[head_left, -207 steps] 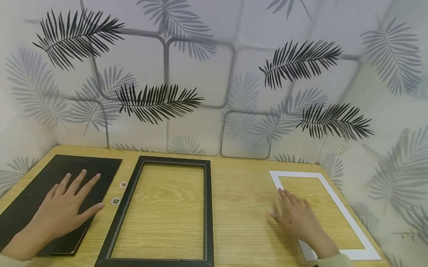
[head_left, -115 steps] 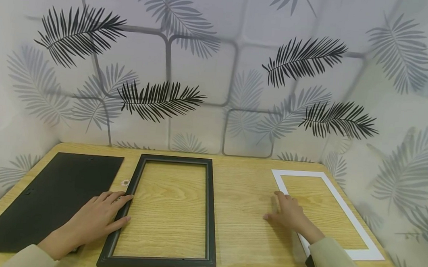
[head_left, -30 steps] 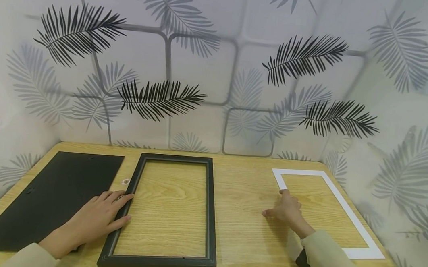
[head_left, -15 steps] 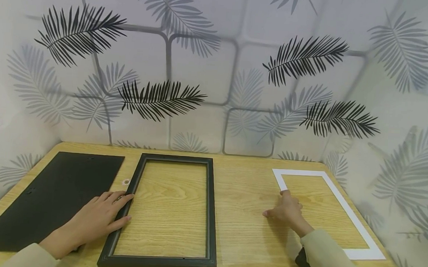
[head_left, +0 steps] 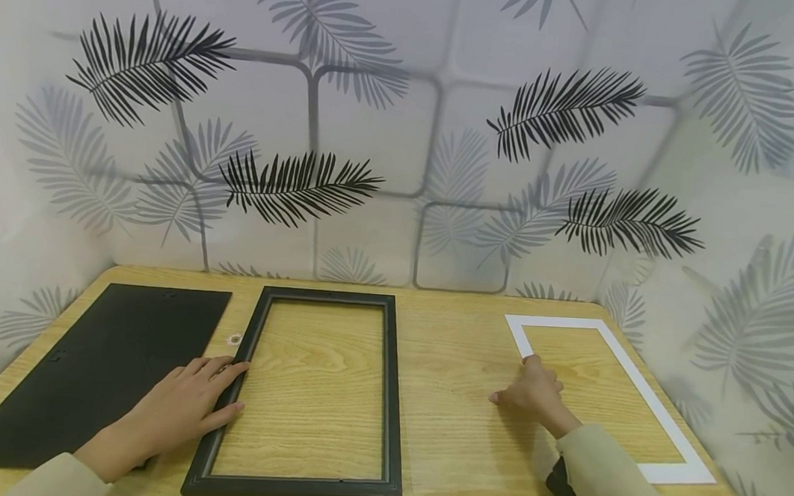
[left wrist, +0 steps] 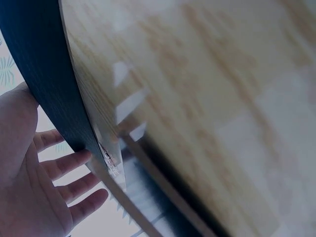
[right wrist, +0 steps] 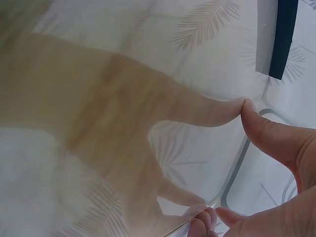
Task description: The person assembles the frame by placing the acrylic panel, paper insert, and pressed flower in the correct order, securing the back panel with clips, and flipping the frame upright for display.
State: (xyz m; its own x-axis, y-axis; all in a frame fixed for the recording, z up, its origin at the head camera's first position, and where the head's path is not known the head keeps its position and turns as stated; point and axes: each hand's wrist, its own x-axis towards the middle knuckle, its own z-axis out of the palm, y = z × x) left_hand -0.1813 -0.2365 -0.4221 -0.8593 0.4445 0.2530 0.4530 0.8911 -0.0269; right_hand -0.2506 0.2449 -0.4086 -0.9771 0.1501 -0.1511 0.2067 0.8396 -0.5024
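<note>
My left hand (head_left: 176, 412) rests along the left rail of a black picture frame (head_left: 290, 489), fingertips and thumb reaching over it. From the left wrist view, the fingers of that hand (left wrist: 37, 173) are spread beside the dark rail (left wrist: 54, 74). Between the frame and a white mat border (head_left: 675, 474), a clear sheet (head_left: 454, 446) shows only by faint edges. My right hand (head_left: 538, 390) is at the mat's left strip, index finger over its edge and thumb stretched out leftward. In the right wrist view the thumb (right wrist: 271, 133) touches a glossy surface that reflects the hand.
A black backing board (head_left: 115, 346) lies at the left of the wooden table (head_left: 447, 318). A small flower decoration (head_left: 233, 339) sits between board and frame. A leaf-patterned curtain (head_left: 376, 127) hangs behind. A black strap (head_left: 560, 481) is on the right wrist.
My left hand has moved right from the backing board onto the frame's left rail. My right hand has shifted slightly, its fingers now bunched more. The frame, board and mat lie where they were.
</note>
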